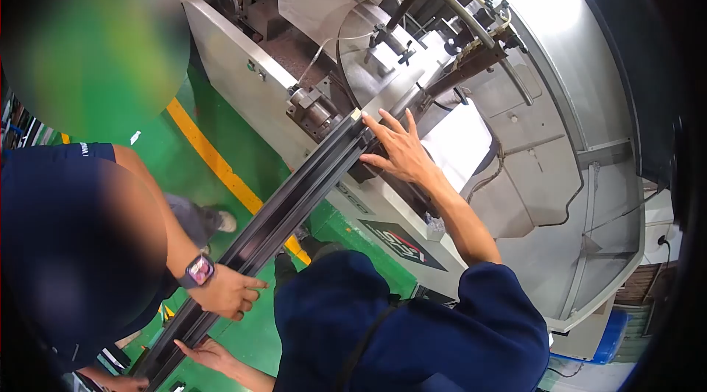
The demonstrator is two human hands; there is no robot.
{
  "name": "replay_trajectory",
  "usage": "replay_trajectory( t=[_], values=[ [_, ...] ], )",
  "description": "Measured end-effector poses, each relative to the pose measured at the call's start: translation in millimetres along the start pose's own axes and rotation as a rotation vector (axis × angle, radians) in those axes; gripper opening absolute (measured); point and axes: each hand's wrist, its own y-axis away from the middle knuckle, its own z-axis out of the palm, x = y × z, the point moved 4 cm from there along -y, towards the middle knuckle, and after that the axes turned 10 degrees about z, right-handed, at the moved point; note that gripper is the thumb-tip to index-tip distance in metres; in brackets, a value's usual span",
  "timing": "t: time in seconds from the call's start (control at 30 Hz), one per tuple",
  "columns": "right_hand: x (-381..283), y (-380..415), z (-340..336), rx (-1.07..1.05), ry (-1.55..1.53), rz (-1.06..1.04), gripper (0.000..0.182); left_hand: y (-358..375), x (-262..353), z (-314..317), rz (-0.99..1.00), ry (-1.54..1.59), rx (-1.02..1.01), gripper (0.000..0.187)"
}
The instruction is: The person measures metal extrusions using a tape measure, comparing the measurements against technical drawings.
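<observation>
A long black metal profile (280,204) with lengthwise grooves slants from the lower left up to the machine. At its upper end my right hand (401,149) has its fingers spread, the fingertips near the end of the profile. Low in the view, my left hand (206,354) is at the profile's side with the thumb against its edge; its other fingers are partly hidden under it. A co-worker's hand (230,293), with a smartwatch (199,270) on the wrist, rests over the profile with a finger pointing out. The co-worker's other hand (121,383) is near the lower end.
Ahead stands a large grey machine (228,46) with a round metal plate (361,60), clamps and rods (471,31). A metal cylinder block (313,108) sits beside the profile's upper end. A white sheet (460,145) lies to the right. The green floor has a yellow line (213,152).
</observation>
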Motion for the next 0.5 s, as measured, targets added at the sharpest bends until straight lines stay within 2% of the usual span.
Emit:
replay_trajectory(
  t=[0.03, 0.13, 0.33, 0.47, 0.5],
  values=[
    [-1.8, -0.8, 1.5, -0.021, -0.009, 0.004, 0.086, -2.2, 1.1, 0.0, -0.007, 0.032, -0.036, 0.048],
    [-2.7, 1.0, 1.5, -0.075, -0.020, 0.029, 0.088, 1.8, 3.4, 4.8, 0.006, -0.021, 0.084, 0.049],
    [2.9, 7.7, -8.7, -0.140, -0.039, 0.097, 0.094, -3.5, 2.3, -5.0, -0.040, 0.018, 0.003, 0.051],
    [7.6, 8.0, -9.3, 0.012, -0.157, 0.116, 0.113, -3.7, 0.9, -1.8, 0.008, -0.047, -0.058, 0.055],
    [7.2, 3.6, -8.7, -0.034, -0.150, 0.144, 0.123, -0.8, -0.9, 0.8, -0.002, -0.041, -0.043, 0.055]
  ],
)
